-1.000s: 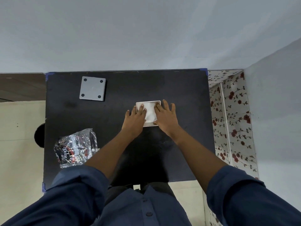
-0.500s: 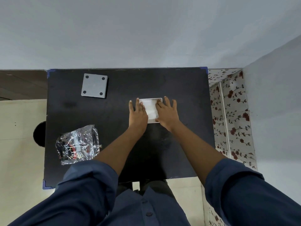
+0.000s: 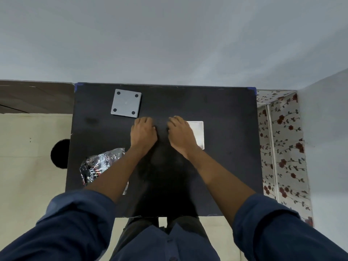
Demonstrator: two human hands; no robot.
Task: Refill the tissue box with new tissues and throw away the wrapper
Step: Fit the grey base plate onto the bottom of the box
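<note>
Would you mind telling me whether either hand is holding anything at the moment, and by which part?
Nothing is clearly held. The left hand rests curled on the black table; the right hand lies over the white box's left edge.

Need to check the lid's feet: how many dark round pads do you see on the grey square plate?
4, one near each corner of the grey square plate at the table's far left. None looks hidden; neither hand covers it.
</note>
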